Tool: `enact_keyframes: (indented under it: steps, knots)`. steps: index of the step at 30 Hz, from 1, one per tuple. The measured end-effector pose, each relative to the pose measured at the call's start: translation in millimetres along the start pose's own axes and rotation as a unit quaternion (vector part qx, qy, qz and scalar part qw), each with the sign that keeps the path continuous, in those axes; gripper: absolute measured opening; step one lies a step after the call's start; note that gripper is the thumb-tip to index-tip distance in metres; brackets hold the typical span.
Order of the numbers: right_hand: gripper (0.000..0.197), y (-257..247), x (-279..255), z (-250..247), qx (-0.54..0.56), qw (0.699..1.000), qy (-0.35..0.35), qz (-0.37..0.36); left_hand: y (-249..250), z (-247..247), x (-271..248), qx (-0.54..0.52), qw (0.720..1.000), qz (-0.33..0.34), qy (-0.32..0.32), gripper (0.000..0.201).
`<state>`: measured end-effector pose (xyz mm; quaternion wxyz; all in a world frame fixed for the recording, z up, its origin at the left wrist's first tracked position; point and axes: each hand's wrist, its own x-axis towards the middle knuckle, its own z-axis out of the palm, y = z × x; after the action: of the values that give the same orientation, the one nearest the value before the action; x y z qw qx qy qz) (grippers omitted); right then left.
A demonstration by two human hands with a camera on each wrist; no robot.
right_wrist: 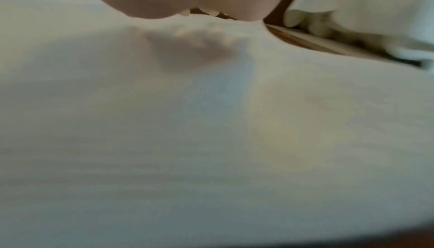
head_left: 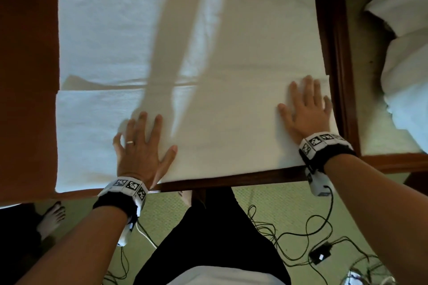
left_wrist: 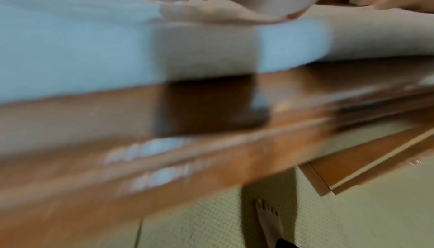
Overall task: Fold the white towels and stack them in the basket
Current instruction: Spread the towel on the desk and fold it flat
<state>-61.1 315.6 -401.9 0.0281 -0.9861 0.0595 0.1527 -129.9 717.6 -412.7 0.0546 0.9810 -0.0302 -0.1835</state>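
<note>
A large white towel (head_left: 185, 41) lies spread over the brown wooden table (head_left: 27, 53), its near part folded over into a flap (head_left: 222, 127) whose edge runs across the middle. My left hand (head_left: 141, 146) lies flat with fingers spread on the flap near its centre. At the flap's right end my right hand (head_left: 305, 109) presses flat as well. The left wrist view is blurred: the towel (left_wrist: 82, 47) above the table's front edge (left_wrist: 117, 177). The right wrist view shows the towel (right_wrist: 211, 122) filling the frame below my palm. No basket is in view.
More white linen (head_left: 407, 53) is piled at the right, beyond the table's right edge, on a lower surface (head_left: 370, 111). Black cables (head_left: 301, 238) and a small black box (head_left: 320, 255) lie on the green floor. Another person's bare foot (head_left: 51, 217) stands at the lower left.
</note>
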Motion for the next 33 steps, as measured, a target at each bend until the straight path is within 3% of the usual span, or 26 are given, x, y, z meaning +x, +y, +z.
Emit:
enact_keyframes:
  steps: [4, 6, 9, 12, 15, 17, 21, 23, 28, 33]
  knots:
    - [0.071, -68.5, -18.4, 8.5, 0.011, 0.989, -0.028, -0.143, 30.4, -3.7, 15.7, 0.051, 0.986, 0.161, 0.001, 0.079]
    - [0.073, -86.4, -25.6, 15.2, -0.003, 0.986, -0.063, -0.153, 36.8, -0.7, 19.5, 0.068, 0.978, 0.197, -0.020, 0.076]
    - [0.075, -86.7, -24.0, 14.5, 0.009, 0.986, -0.089, -0.141, 2.9, -2.3, 26.8, 0.069, 0.985, 0.154, -0.016, 0.072]
    - [0.075, -80.6, -17.8, 7.3, 0.001, 0.982, -0.107, -0.157, -66.6, -18.0, 30.2, 0.079, 0.993, 0.091, -0.015, 0.069]
    - [0.074, -79.9, -10.5, -3.0, -0.004, 0.978, -0.133, -0.161, -118.7, -38.5, 32.0, 0.069, 0.996, -0.038, -0.043, 0.068]
    - [0.071, -81.4, -5.3, -12.3, 0.002, 0.978, -0.137, -0.159, -122.1, -50.6, 33.4, 0.079, 0.992, -0.091, -0.040, 0.076]
    - [0.063, -77.0, 0.1, -22.4, -0.013, 0.989, -0.098, -0.109, -81.3, -61.1, 37.9, 0.091, 0.995, 0.030, -0.029, 0.078]
    - [0.062, -72.6, -2.4, -21.0, -0.022, 0.989, -0.122, -0.084, -58.5, -56.4, 37.3, 0.086, 0.992, 0.067, -0.056, 0.078]
    - [0.065, -70.6, -19.0, -21.4, -0.006, 0.981, -0.181, -0.063, -29.6, -58.6, 25.2, 0.078, 0.991, 0.027, -0.104, 0.074]
    - [0.056, -67.9, -17.2, -40.6, 0.005, 0.979, -0.191, -0.067, -26.3, -89.6, 35.7, 0.079, 0.988, 0.010, -0.131, 0.060]
